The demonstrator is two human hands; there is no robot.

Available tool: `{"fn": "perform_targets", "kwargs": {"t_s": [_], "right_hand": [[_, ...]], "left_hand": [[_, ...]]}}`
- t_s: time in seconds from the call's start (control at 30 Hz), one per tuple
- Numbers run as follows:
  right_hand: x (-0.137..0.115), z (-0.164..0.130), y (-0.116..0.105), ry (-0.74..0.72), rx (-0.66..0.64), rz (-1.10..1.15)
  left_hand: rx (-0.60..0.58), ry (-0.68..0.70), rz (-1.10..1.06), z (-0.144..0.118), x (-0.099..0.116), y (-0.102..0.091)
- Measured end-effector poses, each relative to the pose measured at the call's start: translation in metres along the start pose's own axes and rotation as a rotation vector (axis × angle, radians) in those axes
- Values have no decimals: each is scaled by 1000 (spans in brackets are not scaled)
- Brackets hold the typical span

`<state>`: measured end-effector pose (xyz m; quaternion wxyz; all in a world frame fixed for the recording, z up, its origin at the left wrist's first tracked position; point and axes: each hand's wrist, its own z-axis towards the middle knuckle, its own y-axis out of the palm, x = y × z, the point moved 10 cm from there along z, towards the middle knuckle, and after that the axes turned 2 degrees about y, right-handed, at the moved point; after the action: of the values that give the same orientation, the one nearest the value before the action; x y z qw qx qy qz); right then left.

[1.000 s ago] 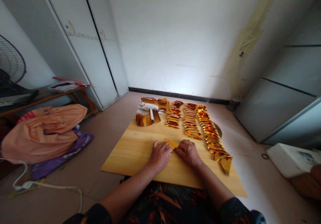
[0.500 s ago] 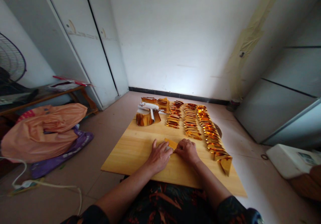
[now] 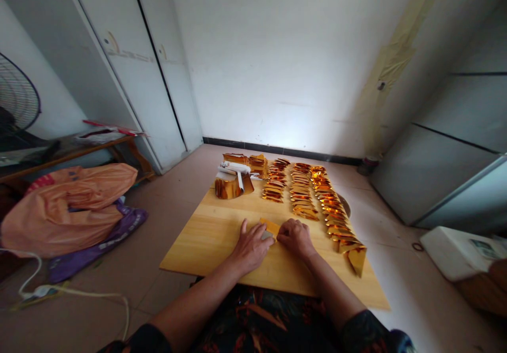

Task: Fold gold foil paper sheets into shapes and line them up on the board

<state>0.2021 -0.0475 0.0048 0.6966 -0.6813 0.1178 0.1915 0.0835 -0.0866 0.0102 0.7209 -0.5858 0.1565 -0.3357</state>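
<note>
Pressing down on a small gold paper sheet [image 3: 270,227] with both hands, right in the middle of the wooden board [image 3: 206,237]. Left hand [image 3: 251,246] lies flat on it, fingers spread. Right hand [image 3: 293,238] is curled over its edge, pinching it I think, can't tell for sure. 3 rows of folded gold pieces [image 3: 303,192] sit behind, plus a gold foil bundle [image 3: 232,183].

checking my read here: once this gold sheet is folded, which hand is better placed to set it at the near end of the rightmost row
Probably the right hand. It rests on the gold sheet on the side nearer the rightmost row. The left hand lies flat farther away and would have to cross over.
</note>
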Motion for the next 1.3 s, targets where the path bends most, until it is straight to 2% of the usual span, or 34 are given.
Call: {"fn": "perform_targets", "kwargs": {"t_s": [0.23, 0.37, 0.57, 0.9, 1.3], "right_hand": [[-1, 1, -1, -33, -32, 5], [-16, -6, -1, -153, -62, -36], [-42, -24, 9, -290, -111, -120], [-49, -25, 7, -371, -30, -57], [-49, -25, 2, -492, -72, -4]], "left_hand": [[28, -17, -46, 5, -4, -2], [36, -107, -102, 15, -19, -1], [147, -181, -41, 16, -35, -13], [95, 0, -88, 15, -18, -2], [1, 125, 44, -6, -2, -14]]}}
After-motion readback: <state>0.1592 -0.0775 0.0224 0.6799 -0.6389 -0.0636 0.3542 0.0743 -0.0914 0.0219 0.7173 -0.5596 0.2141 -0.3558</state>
